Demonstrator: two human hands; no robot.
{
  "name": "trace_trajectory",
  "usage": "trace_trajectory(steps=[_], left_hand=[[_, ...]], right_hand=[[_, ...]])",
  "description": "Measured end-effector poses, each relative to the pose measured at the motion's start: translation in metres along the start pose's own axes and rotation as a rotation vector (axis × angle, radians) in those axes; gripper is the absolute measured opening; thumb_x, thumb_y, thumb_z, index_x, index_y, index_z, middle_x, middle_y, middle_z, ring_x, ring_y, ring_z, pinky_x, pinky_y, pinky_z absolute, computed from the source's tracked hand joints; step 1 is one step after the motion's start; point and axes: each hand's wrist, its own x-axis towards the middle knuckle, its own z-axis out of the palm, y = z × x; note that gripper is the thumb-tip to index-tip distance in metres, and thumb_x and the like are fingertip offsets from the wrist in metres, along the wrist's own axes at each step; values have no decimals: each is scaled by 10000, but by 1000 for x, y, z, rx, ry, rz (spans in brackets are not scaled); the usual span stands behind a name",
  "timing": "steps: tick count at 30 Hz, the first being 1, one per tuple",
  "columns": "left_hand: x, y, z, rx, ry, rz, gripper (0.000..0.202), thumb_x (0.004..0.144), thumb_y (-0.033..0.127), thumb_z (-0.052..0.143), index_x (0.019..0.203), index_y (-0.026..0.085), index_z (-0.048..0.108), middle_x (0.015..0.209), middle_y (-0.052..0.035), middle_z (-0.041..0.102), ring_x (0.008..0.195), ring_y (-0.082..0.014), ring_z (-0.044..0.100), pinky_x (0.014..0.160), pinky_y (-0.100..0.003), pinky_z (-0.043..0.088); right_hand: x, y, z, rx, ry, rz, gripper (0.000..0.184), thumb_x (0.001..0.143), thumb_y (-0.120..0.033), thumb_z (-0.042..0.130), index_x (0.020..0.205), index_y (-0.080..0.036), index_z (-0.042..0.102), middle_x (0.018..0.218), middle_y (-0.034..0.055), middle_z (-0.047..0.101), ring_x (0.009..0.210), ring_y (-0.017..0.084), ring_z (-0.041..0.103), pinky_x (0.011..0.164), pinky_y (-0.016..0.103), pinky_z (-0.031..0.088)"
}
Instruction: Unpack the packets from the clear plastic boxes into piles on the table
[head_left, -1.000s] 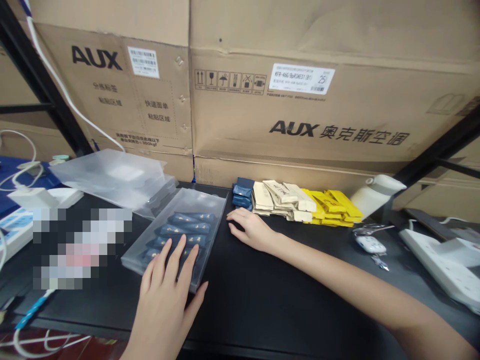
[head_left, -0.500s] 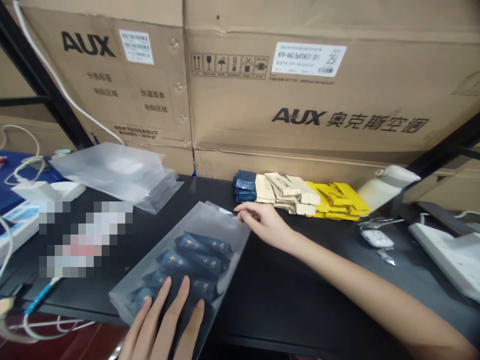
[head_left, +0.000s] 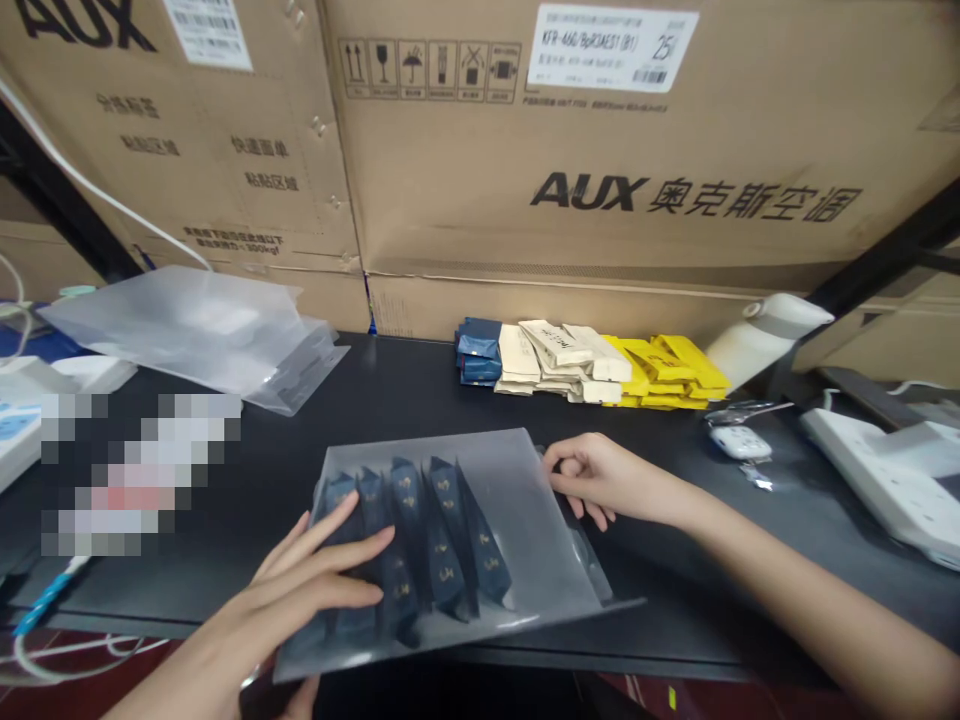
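Two hands on one frosted bag (head_left: 525, 510) of dark blue packets (head_left: 435, 545), now lying across front edge of black table (head_left: 420, 400), near edge hanging over. Vs 0.5 s ago: bag turned from slanting away to lying sideways, w/ open end at right; packets now standing in a row across bag instead of stacked along it. Left hand (head_left: 315, 580) flat on bag's left part, fingers spread & pressing down on packets thru plastic, not curled round anything; earlier only fingertips on bag's near end, now whole hand further up. Right hand (head_left: 600, 478) at bag's right edge, fingers curled in, pinching edge of plastic; earlier at far corner, now lower & nearer. View also tipped down: cardboard boxes (head_left: 600, 200) behind fill more of top.

Rest unchanged in place: pile of empty frosted bags (head_left: 202, 330) at back left; row of packets at back centre, blue stack (head_left: 476, 352), cream stack (head_left: 559, 360), yellow stack (head_left: 667, 372), touching side by side, well apart from held bag. White bottle (head_left: 765, 335) lying just right of yellow stack. Small remote (head_left: 739, 442) near right forearm. White power strip (head_left: 885, 480) at far right.
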Motion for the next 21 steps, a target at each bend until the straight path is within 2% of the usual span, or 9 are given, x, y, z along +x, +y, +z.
trace_trajectory(steps=[2,4,7,9,12,16,18,20,21], left_hand=[[4,-6,2,-9,30,-73,488,822,130,547,1284,286,544,1517,-69,460,1412,-302,395,1065,-517,440],[10,-10,7,-18,105,-136,483,836,183,599,1300,284,513,1566,-87,373,1418,-312,384,1055,-526,445],[19,-11,16,-71,186,-209,526,823,278,665,1317,295,486,1588,-93,317,1421,-329,376,1048,-540,446],[22,-10,20,-107,200,-280,570,821,310,671,1349,312,456,1611,-83,259,1430,-337,356,1044,-543,447],[23,-7,21,-145,209,-346,581,836,338,657,1372,355,433,1629,-50,220,1443,-334,329,1064,-550,420],[22,-7,22,-173,219,-358,583,838,347,666,1373,398,442,1631,-16,221,1448,-331,319,1089,-546,391],[22,-7,22,-183,218,-360,594,835,345,675,1378,406,441,1631,-12,219,1448,-331,318,1093,-541,387],[22,-8,22,-188,212,-361,606,827,344,687,1379,404,443,1632,-14,218,1447,-334,320,1091,-536,392],[22,-9,22,-189,208,-361,611,824,343,692,1379,402,443,1632,-17,219,1446,-335,322,1087,-532,399]], right_hand=[[-3,7,-1,160,-90,68,340,840,-468,649,862,-130,617,592,11,668,412,117,622,351,162,443],[-5,12,-2,328,-164,94,360,791,-445,719,920,-118,644,713,48,721,542,146,697,424,174,514],[-9,18,0,559,-182,85,394,727,-317,803,1044,-124,672,890,73,750,740,158,739,612,209,591],[-13,21,3,687,-168,72,405,728,-265,805,1089,-130,680,987,95,749,853,168,740,762,250,597],[-20,24,8,855,-140,29,317,781,-234,766,1078,-142,706,1137,126,720,1048,190,699,959,290,531],[-27,29,19,1074,1,-52,115,745,-172,787,841,-200,728,1244,79,683,1231,221,597,1126,375,384],[-30,28,25,1092,32,-71,86,724,-177,800,749,-205,723,1299,66,652,1275,249,558,1160,415,328],[-32,23,31,1036,27,-64,98,723,-213,805,805,-220,751,1322,70,635,1282,260,550,1166,427,318],[-32,18,34,1000,13,-54,163,722,-245,811,876,-227,762,1322,77,634,1282,262,550,1162,426,326]])
